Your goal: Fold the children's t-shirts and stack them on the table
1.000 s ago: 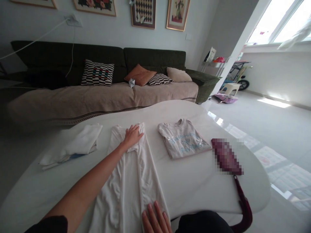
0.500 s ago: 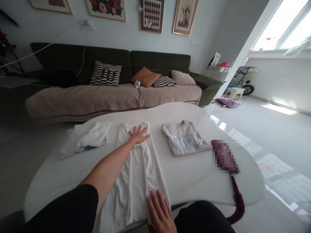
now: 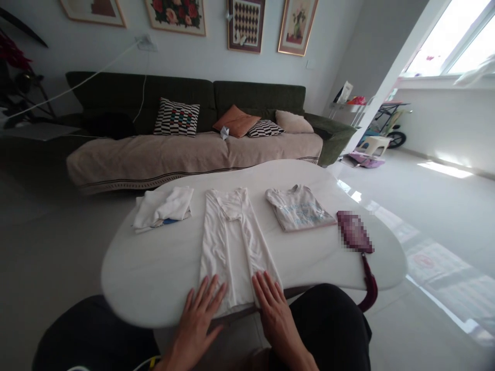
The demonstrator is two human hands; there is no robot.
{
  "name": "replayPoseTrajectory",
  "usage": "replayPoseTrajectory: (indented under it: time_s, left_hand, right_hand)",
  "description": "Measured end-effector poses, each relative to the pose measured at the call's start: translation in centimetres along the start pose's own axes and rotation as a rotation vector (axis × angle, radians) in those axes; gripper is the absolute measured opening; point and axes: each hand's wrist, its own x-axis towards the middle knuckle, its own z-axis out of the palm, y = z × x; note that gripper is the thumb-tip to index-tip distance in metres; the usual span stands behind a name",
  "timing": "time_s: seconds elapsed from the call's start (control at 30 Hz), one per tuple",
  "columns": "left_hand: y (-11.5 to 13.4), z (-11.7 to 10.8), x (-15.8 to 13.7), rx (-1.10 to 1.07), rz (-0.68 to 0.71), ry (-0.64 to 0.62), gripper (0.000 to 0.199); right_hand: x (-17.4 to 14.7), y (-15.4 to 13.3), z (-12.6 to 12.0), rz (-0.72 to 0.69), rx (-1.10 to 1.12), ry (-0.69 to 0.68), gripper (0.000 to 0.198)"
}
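A white shirt lies lengthwise on the white table, its sides folded inward into a long strip with the neckline at the far end. On its near left corner rests my left hand, fingers spread and flat. My right hand lies flat over the near right corner, fingers stretched out. Neither hand grips the cloth. Right of the shirt is a folded grey T-shirt with blue lettering. A pile of folded white clothes sits to the left, a bit of blue showing under it.
A dark red tasselled item, partly pixelated, lies at the table's right, its tassel hanging over the edge. Behind the table stands a green sofa with several cushions. My knees flank the near edge.
My left hand has drawn back from the shirt's neckline to its near left corner. The right hand stays flat at the near right corner. The view has shifted slightly.
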Motion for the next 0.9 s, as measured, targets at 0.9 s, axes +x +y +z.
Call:
replayPoseTrajectory:
  time_s: [0.9]
  left_hand:
    - [-1.4, 0.3, -2.1, 0.22, 0.124, 0.169, 0.07]
  right_hand:
    - [0.0, 0.5, -2.0, 0.082, 0.128, -0.161, 0.048]
